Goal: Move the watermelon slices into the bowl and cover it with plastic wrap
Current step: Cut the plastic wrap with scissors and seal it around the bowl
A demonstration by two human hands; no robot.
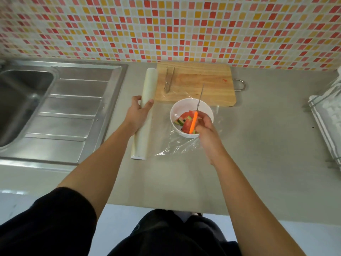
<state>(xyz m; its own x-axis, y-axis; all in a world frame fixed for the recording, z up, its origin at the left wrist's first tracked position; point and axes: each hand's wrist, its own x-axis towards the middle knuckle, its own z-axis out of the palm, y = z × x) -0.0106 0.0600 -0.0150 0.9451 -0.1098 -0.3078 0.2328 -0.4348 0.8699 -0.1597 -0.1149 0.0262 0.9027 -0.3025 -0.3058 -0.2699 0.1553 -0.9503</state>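
Note:
A white bowl (177, 111) stands on the counter and holds several watermelon slices (185, 121). A sheet of clear plastic wrap (177, 145) stretches from the roll over the bowl and lies crumpled in front of it. My left hand (138, 113) grips the long roll of plastic wrap (145, 89), which lies left of the bowl. My right hand (204, 130) holds a knife with an orange handle (193, 122) above the bowl, its thin blade (200, 97) pointing away from me.
A wooden cutting board (203, 80) with metal tongs (169, 80) on it lies behind the bowl. A steel sink with a drainboard (60, 108) fills the left side. A rack with a cloth (328, 117) is at the right edge. Tiled wall behind.

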